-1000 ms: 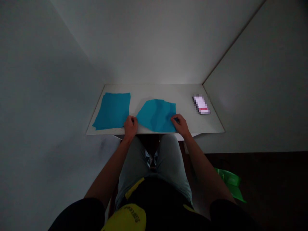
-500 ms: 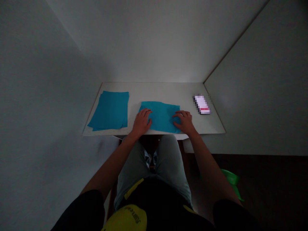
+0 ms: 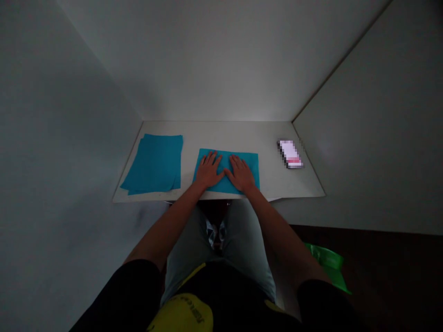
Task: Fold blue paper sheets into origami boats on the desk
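A blue sheet [image 3: 224,186], which looks like paper or thin cloth, lies flat on the white table in front of me, its long side running left to right. Flat on its left half rests my left hand [image 3: 208,173], fingers spread and pointing away from me. My right hand [image 3: 241,174] presses on the right half in the same way, open. The two thumbs nearly meet near the sheet's middle. Palms and fingers cover part of the sheet. Neither hand grips anything.
Several larger blue sheets [image 3: 154,163] lie in a loose stack on the table's left side. A phone with a lit screen [image 3: 290,153] is at the right. Walls enclose the table [image 3: 221,133] at the back and sides. Something green [image 3: 328,260] is on the dark floor at right.
My hands have come inward from the sheet's left and right sides. Their curled fingers are now flattened and spread on it, and the sheet lies flatter.
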Demonstrator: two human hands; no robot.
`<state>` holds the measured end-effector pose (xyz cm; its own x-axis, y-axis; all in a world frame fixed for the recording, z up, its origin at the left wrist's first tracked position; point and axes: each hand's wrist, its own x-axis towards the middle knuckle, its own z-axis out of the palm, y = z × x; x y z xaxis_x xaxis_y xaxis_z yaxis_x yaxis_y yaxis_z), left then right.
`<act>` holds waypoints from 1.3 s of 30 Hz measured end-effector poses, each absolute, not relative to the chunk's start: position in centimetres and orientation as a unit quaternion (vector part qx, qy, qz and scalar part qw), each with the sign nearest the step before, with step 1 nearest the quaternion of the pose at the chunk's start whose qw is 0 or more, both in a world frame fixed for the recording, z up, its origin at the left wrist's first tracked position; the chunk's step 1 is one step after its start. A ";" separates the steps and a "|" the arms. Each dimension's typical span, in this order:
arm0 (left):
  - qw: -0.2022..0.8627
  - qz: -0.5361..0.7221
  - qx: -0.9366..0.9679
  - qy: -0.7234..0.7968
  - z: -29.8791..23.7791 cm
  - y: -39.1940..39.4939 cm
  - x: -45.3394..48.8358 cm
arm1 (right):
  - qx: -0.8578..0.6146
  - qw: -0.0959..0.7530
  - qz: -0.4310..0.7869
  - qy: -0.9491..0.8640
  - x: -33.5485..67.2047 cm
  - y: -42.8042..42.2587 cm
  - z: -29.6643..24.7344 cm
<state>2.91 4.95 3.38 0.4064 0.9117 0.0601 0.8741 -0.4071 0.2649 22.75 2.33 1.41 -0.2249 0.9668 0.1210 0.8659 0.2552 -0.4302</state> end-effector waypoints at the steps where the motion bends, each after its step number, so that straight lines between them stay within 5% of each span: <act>1: 0.093 0.103 0.822 0.552 3.4 5.4 2.4 | -0.597 0.173 0.129 -0.773 23.6 2.5 1.4; 17: 0.097 0.119 0.753 0.640 2.8 7.0 0.0 | -0.626 0.086 0.064 -0.772 29.4 2.1 2.0; 24: 0.117 0.149 0.648 0.737 4.8 7.8 1.2 | -0.655 0.125 0.062 -0.742 30.0 1.5 1.7; 33: 0.340 0.251 0.547 0.723 7.4 9.7 1.2 | -0.650 0.165 0.081 -0.737 30.2 1.9 2.0; 39: 0.278 0.371 0.553 0.693 10.1 9.9 -2.1 | -0.639 0.265 0.098 -0.716 30.9 2.2 1.7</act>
<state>-2.13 9.92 10.05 -0.2348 0.9717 0.0247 0.5592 0.1143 0.8211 30.91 2.18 1.69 -0.0431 0.9660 0.2551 0.8624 0.1649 -0.4786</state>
